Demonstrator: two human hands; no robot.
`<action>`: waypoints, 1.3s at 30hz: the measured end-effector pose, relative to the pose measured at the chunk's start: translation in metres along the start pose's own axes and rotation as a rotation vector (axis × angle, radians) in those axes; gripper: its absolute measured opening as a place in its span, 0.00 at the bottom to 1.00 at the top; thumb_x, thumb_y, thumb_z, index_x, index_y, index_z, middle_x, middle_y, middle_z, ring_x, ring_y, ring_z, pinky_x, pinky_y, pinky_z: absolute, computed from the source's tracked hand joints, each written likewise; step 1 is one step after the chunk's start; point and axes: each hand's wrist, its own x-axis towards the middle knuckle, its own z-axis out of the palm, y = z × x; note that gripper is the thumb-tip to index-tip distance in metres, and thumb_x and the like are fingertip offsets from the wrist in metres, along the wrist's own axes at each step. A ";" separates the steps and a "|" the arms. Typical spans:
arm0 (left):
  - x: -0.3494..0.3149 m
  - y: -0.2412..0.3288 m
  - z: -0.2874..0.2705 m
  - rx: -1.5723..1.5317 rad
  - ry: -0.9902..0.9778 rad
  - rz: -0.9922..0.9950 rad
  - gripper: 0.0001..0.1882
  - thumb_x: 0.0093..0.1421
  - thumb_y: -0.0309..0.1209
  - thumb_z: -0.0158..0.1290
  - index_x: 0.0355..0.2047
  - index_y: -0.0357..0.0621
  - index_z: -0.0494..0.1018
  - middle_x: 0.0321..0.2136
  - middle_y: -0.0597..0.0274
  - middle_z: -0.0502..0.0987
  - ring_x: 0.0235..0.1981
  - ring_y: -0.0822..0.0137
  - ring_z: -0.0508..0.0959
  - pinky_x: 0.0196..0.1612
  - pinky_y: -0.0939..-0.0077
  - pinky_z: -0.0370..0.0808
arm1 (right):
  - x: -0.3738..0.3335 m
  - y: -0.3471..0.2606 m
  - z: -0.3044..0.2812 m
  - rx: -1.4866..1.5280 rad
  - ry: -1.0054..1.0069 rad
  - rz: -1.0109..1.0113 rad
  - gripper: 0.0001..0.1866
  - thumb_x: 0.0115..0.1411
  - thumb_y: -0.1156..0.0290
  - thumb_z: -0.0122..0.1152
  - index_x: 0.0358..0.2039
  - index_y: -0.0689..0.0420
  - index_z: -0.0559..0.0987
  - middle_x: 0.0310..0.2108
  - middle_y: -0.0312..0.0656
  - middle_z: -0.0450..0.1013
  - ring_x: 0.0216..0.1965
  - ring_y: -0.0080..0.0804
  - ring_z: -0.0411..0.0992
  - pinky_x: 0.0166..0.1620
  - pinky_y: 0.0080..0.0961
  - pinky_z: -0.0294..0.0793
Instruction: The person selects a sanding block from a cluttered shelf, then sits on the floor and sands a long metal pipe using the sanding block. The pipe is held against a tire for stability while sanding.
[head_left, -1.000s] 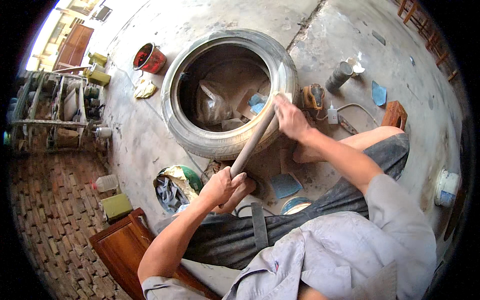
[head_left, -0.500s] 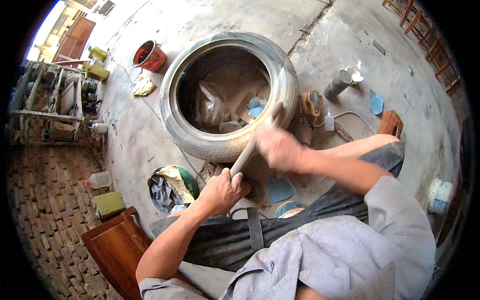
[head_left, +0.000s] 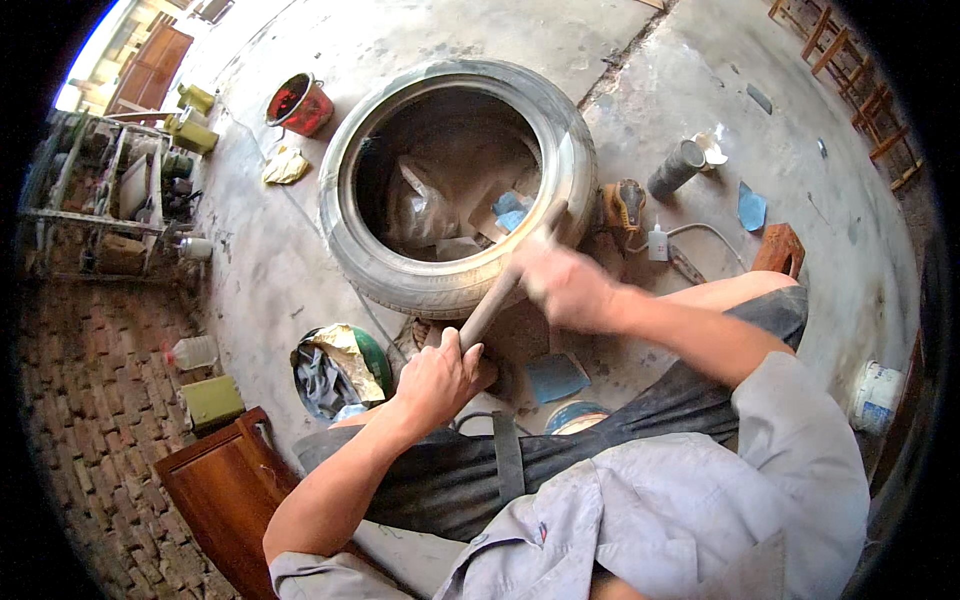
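Observation:
A long, greyish-brown wooden stick slants up and to the right, its far end over the near rim of a worn tire lying flat on the floor. My left hand is closed round the stick's near end, thumb along its top. Farther up, my right hand wraps the stick near the tire's edge. Motion blurs that hand, and whether anything lies between its palm and the wood is hidden. Inside the tire are a clear plastic bag and some blue scraps.
Right of the tire lie a yellow-and-black power tool, a small white bottle and a grey cylinder. A blue sheet is near my legs. At left stand a filled green tub, a red bucket and a brown wooden panel.
My right hand has shifted slightly right and down along the stick, blurred in both frames. My left hand keeps its hold, and the view has moved a little.

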 end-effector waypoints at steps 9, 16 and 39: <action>-0.002 -0.002 0.002 0.012 -0.022 0.099 0.23 0.74 0.45 0.45 0.39 0.30 0.62 0.22 0.33 0.75 0.23 0.32 0.78 0.25 0.40 0.74 | -0.002 -0.058 0.018 -0.061 0.156 -0.043 0.25 0.52 0.75 0.54 0.51 0.72 0.76 0.54 0.64 0.74 0.62 0.56 0.71 0.69 0.44 0.65; 0.010 -0.013 -0.002 0.126 -0.107 0.198 0.19 0.75 0.40 0.42 0.47 0.34 0.72 0.29 0.44 0.68 0.22 0.42 0.76 0.24 0.50 0.75 | -0.005 0.046 0.020 -0.107 0.238 0.215 0.23 0.57 0.76 0.49 0.53 0.69 0.75 0.53 0.65 0.73 0.57 0.60 0.72 0.63 0.45 0.71; 0.004 0.001 0.003 -0.038 -0.023 -0.050 0.25 0.69 0.49 0.52 0.37 0.33 0.68 0.23 0.35 0.79 0.28 0.38 0.82 0.31 0.49 0.79 | -0.004 0.099 0.002 -0.169 0.211 0.187 0.18 0.65 0.77 0.49 0.53 0.70 0.74 0.54 0.62 0.73 0.59 0.58 0.71 0.64 0.41 0.70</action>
